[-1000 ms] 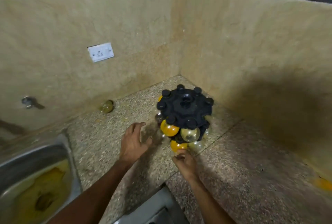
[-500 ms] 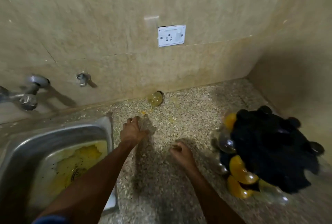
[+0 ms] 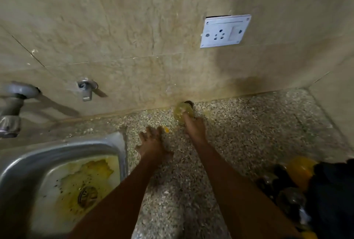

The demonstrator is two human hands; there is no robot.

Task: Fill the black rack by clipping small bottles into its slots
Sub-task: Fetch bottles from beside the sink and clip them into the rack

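A small round yellowish bottle (image 3: 181, 112) with a dark cap lies on the speckled counter against the wall. My right hand (image 3: 194, 126) reaches it, with fingers closing over its near side. My left hand (image 3: 152, 144) rests flat on the counter beside the sink, fingers spread, holding nothing. The black rack (image 3: 333, 196) sits at the lower right edge, partly cut off, with orange and clear bottles (image 3: 299, 170) clipped round it.
A steel sink (image 3: 63, 154) with yellow stains fills the lower left. Taps (image 3: 87, 89) stick out of the tiled wall above it. A white wall socket (image 3: 225, 30) hangs over the bottle. A side wall closes the counter at the right.
The view has swung left and closer to the wall. My right hand has moved from the rack across the counter to the loose bottle. My left hand has settled near the sink edge.
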